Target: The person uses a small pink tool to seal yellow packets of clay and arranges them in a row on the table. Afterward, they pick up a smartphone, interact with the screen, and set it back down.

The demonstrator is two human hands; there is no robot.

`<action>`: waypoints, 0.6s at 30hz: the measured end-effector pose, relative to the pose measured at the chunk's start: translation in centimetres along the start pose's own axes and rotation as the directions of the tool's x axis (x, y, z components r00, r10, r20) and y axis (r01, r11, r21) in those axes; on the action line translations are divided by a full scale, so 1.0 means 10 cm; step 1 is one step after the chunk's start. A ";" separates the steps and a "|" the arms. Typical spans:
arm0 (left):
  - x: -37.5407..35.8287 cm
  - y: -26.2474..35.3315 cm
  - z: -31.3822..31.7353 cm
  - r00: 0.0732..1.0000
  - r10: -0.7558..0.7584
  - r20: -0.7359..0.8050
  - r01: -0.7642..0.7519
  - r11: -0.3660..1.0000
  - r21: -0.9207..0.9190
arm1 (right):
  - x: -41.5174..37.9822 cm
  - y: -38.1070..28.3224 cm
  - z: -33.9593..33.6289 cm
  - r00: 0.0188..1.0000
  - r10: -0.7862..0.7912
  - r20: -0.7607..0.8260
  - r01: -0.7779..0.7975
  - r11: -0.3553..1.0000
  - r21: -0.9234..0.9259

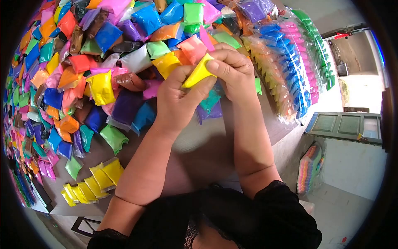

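Observation:
Between my two hands is a yellow packet (199, 73), a small soft pouch, raised above the table. My left hand (178, 92) grips its lower left side, with the thumb along the near edge. My right hand (234, 68) pinches its upper right corner between thumb and curled fingers. Behind the hands, a pile of packets in many colours covers the far side of the table, including a yellow packet (100, 88) and a salmon-pink packet (193, 48). Under my wrists lies a purple packet (208, 113) beside a teal one.
At the table's near left lies an overlapping row of yellow packets (92, 182). To the right, long clear bags hold rows of orange-yellow, blue packets (286, 70), pink and green packets (317, 50). A bag of multicoloured packets (310, 168) stands lower, by a white surface (352, 166).

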State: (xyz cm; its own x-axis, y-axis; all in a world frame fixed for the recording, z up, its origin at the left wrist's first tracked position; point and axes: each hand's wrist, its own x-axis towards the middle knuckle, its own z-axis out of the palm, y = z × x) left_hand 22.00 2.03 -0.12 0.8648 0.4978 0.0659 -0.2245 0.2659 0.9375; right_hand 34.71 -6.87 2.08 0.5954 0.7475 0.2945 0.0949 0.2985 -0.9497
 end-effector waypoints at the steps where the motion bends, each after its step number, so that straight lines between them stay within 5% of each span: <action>1: 0.00 0.03 0.04 0.999 0.000 -0.054 -0.004 0.997 -0.073 | 0.00 0.01 0.01 1.000 0.000 -0.001 0.000 1.000 0.000; 7: -0.02 0.13 0.00 0.993 -0.037 -0.108 0.028 0.996 -0.085 | 0.00 0.00 0.04 0.973 0.164 -0.161 -0.130 0.970 0.205; 9: -0.01 0.10 -0.04 0.997 -0.035 -0.075 0.031 0.998 -0.062 | 0.01 0.03 0.05 0.996 0.061 -0.062 -0.057 0.996 0.066; 18: -0.01 0.09 -0.04 0.997 -0.055 -0.051 0.051 0.996 -0.071 | 0.02 0.07 0.03 0.995 -0.052 -0.088 0.046 0.997 -0.062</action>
State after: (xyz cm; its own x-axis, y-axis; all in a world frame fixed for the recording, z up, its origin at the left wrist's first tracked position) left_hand 21.53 2.51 0.63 0.8515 0.5243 -0.0030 -0.2116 0.3489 0.9129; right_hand 34.63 -6.33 1.49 0.6577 0.6759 0.3326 0.1714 0.2957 -0.9398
